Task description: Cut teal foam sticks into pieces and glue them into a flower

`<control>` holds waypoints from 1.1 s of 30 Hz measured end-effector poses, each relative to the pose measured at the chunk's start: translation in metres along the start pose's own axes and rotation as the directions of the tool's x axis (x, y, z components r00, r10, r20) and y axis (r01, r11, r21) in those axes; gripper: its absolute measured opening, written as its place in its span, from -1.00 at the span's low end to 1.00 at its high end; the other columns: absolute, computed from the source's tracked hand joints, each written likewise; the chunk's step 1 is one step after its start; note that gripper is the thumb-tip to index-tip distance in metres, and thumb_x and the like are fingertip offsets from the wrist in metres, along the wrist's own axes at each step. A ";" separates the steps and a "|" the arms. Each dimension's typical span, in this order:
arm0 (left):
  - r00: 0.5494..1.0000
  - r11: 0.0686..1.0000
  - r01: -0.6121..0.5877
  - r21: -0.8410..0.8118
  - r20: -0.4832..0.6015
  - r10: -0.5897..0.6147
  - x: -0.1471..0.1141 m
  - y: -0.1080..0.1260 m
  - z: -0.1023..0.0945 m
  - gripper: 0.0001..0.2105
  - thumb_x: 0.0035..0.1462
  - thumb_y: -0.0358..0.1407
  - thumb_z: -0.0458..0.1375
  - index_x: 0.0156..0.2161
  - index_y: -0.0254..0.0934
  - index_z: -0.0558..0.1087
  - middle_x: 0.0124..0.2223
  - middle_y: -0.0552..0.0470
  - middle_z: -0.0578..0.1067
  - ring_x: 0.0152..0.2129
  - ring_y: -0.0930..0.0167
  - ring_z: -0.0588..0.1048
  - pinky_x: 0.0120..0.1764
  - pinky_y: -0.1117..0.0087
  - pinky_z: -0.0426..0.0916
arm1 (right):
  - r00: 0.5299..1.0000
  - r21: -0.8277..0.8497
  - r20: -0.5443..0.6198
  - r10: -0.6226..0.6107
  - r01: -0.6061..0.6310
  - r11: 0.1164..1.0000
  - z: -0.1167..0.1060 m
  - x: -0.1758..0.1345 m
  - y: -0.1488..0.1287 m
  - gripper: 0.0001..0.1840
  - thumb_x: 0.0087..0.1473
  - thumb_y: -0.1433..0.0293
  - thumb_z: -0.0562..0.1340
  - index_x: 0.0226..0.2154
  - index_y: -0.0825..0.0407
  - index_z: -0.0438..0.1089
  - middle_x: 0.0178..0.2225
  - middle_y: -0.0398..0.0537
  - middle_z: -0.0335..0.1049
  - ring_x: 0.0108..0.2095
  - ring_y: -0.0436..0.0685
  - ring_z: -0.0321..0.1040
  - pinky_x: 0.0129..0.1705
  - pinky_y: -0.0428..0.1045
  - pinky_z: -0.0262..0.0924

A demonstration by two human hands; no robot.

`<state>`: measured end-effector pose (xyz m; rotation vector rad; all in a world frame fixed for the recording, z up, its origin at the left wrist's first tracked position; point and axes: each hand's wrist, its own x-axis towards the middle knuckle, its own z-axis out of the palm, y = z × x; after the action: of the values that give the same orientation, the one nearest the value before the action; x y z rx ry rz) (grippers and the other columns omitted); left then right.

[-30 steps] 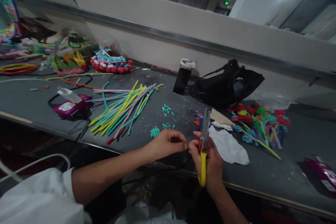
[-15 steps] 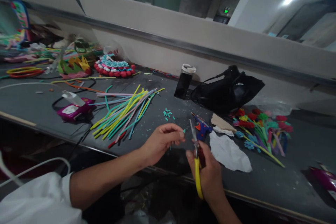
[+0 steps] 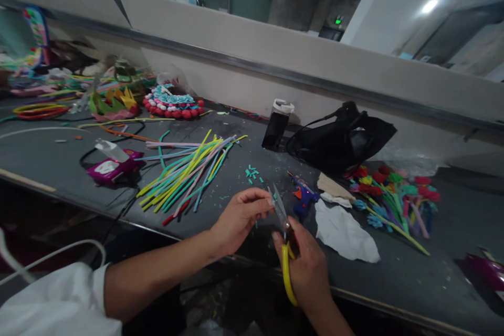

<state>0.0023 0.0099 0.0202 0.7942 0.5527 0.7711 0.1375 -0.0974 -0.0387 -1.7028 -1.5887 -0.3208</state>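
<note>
Loosely curled hands (image 3: 240,220) (scissors (image 3: 286,262) in right (image 3: 310,265))

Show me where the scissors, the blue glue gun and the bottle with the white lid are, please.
Scissors (image 3: 287,224): head view, on the pivot between blades and handles.
Blue glue gun (image 3: 306,194): head view, on its body.
Bottle (image 3: 274,129): head view, on its dark side below the lid.

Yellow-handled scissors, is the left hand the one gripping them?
No, the yellow-handled scissors are gripped in the right hand, while the left hand is off their handles.
</note>
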 end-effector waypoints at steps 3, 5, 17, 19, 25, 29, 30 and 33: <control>1.000 1.000 -0.016 0.015 0.004 0.015 0.000 -0.001 0.000 -0.90 -0.09 -0.36 0.36 -0.43 -0.31 0.54 -0.49 0.10 0.48 -0.54 0.55 0.37 -0.38 0.51 0.20 | 1.000 -0.011 0.008 0.002 -0.001 1.000 -0.001 -0.001 0.000 -0.61 0.23 0.19 0.15 -0.04 0.14 0.37 -0.22 0.14 0.51 -0.28 0.14 0.48 -0.27 -0.01 0.40; 1.000 0.999 -0.026 0.021 0.005 0.026 0.000 -0.001 0.000 -0.90 -0.08 -0.35 0.35 -0.43 -0.32 0.54 -0.48 0.10 0.48 -0.53 0.55 0.37 -0.37 0.50 0.21 | 1.000 -0.016 -0.001 0.002 -0.002 1.000 0.000 -0.001 0.000 -0.61 0.23 0.19 0.15 -0.05 0.14 0.38 -0.23 0.13 0.52 -0.28 0.14 0.49 -0.26 -0.01 0.40; 1.000 0.998 -0.023 0.059 -0.002 0.023 0.001 -0.001 0.000 -0.88 -0.09 -0.32 0.35 -0.43 -0.32 0.55 -0.49 0.08 0.48 -0.52 0.53 0.37 -0.36 0.49 0.20 | 0.997 0.004 0.019 0.069 -0.069 0.998 -0.002 -0.001 -0.005 -0.57 0.23 0.16 0.14 -0.09 0.17 0.45 -0.32 0.10 0.58 -0.41 0.13 0.54 -0.37 -0.07 0.39; 0.999 0.996 -0.033 0.082 0.000 0.033 0.002 0.000 0.000 -0.88 -0.09 -0.31 0.35 -0.43 -0.32 0.54 -0.49 0.09 0.47 -0.53 0.54 0.35 -0.37 0.50 0.20 | 0.992 0.027 0.038 0.123 -0.124 0.992 -0.004 0.002 -0.006 -0.54 0.21 0.11 0.15 -0.11 0.17 0.46 -0.36 0.07 0.58 -0.46 0.11 0.52 -0.43 -0.09 0.36; 0.979 0.877 -0.175 0.448 -0.014 0.202 0.030 0.009 -0.023 -0.88 -0.06 -0.30 0.25 -0.40 -0.34 0.52 -0.47 0.06 0.46 -0.52 0.51 0.35 -0.40 0.49 0.21 | 0.940 0.129 0.120 0.320 -0.335 0.934 -0.020 0.016 -0.004 -0.61 0.16 0.06 0.16 -0.24 0.02 0.47 -0.49 -0.15 0.50 -0.58 0.01 0.39 -0.49 -0.13 0.28; 0.938 0.449 -0.222 0.865 0.064 0.341 0.064 0.016 -0.049 -0.84 0.00 -0.31 0.14 -0.37 -0.36 0.53 -0.48 0.05 0.48 -0.54 0.48 0.35 -0.43 0.48 0.21 | 0.918 0.157 0.113 0.381 -0.395 0.905 -0.024 0.016 0.001 -0.56 0.12 0.01 0.16 -0.25 0.01 0.48 -0.54 -0.17 0.42 -0.66 -0.01 0.25 -0.63 -0.13 0.14; 0.933 0.405 -0.219 0.888 0.069 0.354 0.071 0.017 -0.054 -0.86 -0.02 -0.35 0.14 -0.37 -0.35 0.53 -0.48 0.05 0.48 -0.53 0.47 0.36 -0.42 0.48 0.20 | 0.916 0.160 0.114 0.385 -0.400 0.903 -0.024 0.015 0.001 -0.56 0.12 0.01 0.16 -0.24 0.01 0.48 -0.54 -0.17 0.42 -0.66 -0.01 0.24 -0.63 -0.13 0.13; 0.923 0.283 -0.216 0.935 0.101 0.372 0.086 0.019 -0.062 -0.87 -0.04 -0.41 0.15 -0.39 -0.33 0.55 -0.46 0.03 0.50 -0.50 0.43 0.38 -0.38 0.45 0.20 | 0.908 0.173 0.126 0.400 -0.417 0.892 -0.024 0.012 0.002 -0.57 0.11 0.01 0.18 -0.23 0.01 0.48 -0.56 -0.17 0.40 -0.66 -0.02 0.23 -0.61 -0.13 0.13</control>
<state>0.0041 0.1120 -0.0147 2.0278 1.0338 0.8176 0.1492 -0.1042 -0.0158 -1.8589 -1.2293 0.1217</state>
